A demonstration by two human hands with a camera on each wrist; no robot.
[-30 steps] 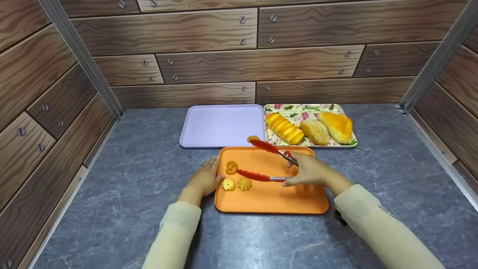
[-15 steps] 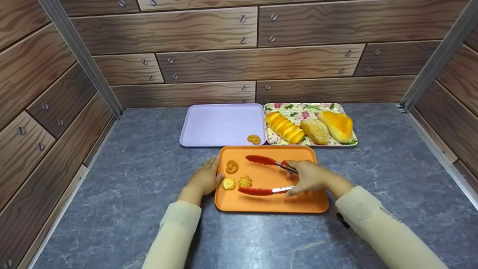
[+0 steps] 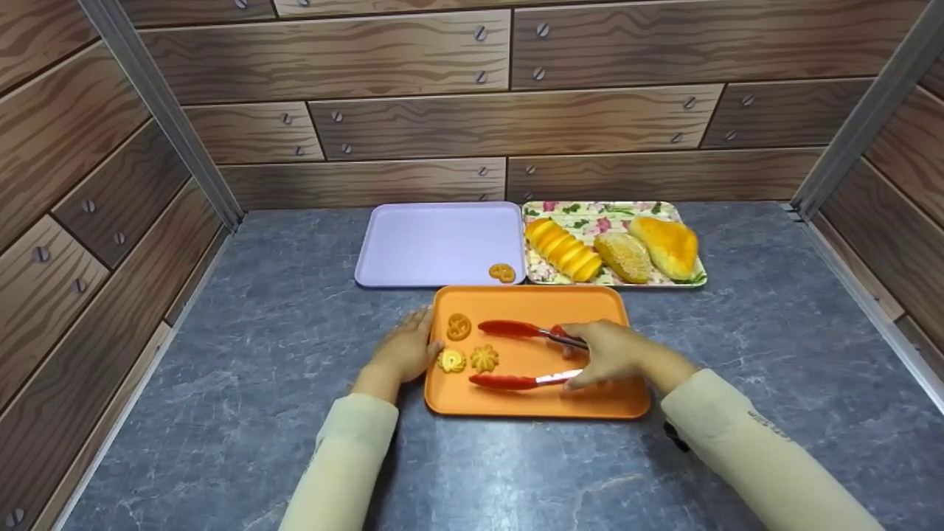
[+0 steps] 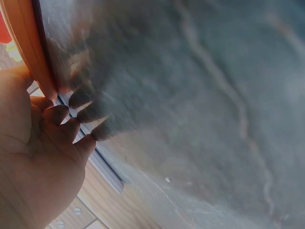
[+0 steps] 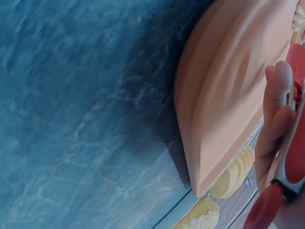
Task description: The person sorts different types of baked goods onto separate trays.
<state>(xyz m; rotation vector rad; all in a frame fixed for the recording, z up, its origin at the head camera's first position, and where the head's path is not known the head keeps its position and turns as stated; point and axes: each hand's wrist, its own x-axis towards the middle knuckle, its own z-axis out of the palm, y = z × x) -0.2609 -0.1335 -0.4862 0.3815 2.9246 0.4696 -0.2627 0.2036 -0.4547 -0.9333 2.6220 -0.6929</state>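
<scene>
My right hand point(image 3: 608, 352) holds red-tipped tongs point(image 3: 509, 329) over the orange tray point(image 3: 531, 404), their arms spread with nothing between them. In the right wrist view, the tongs' handle point(image 5: 296, 155) lies along my fingers. A flower-shaped cookie point(image 3: 484, 358) lies between the tong tips at the left. Beside it are a round cookie point(image 3: 451, 361) and a pretzel-shaped cookie point(image 3: 459, 327). My left hand point(image 3: 402, 350) rests at the tray's left edge, thumb at the rim and fingers stretched along the table. Another pretzel-shaped cookie point(image 3: 502, 273) sits in the near right corner of the lilac tray point(image 3: 439, 240).
Right of the lilac tray, a flowered tray point(image 3: 575, 214) bears a sliced-looking loaf point(image 3: 563, 251), a seeded bun point(image 3: 623, 257) and a golden bread piece point(image 3: 667, 247). Wood-patterned walls point(image 3: 413, 125) enclose the grey marbled table point(image 3: 295, 295) at the back and sides.
The tongs have let go of the pretzel-shaped cookie, which now lies on the lilac tray. My right hand has drawn the tongs nearer, bringing the tips around the flower-shaped cookie. My left hand stays put.
</scene>
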